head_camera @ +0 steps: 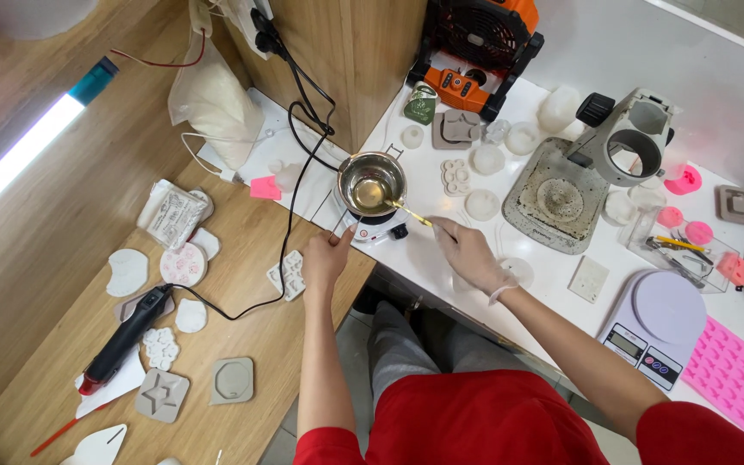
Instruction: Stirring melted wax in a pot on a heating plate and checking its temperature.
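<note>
Overhead view of a craft bench: the right hand (469, 254), in a thin translucent glove, pinches the end of a gold-coloured spoon (408, 212) whose bowl dips into the yellowish melt at the bottom of a small steel melting pot (373, 182), while the bare left hand (329, 256) rests with fingers loosely curled against the front edge of the small white hot plate (375, 228) beneath the pot, holding nothing. The pot sits on the hot plate at the near left corner of the white worktop (441, 267), just beside the junction with the wooden table (243, 327); a black power cable (290, 207) runs from the heater across that table. For good stirring, the spoon is best kept low and moved slowly along the pot wall, since the liquid is shallow and would likely splash or trap air if worked fast; the steadying hand is safer on the heater's cool base than near the steel rim, and the cable should stay slack and clear of the forearm. Nearby lie a white flower-shaped mould (456, 176), pale cast pieces, a digital scale (658, 329), a pink silicone mould (736, 376) and a black-and-red heat gun (125, 336)
</note>
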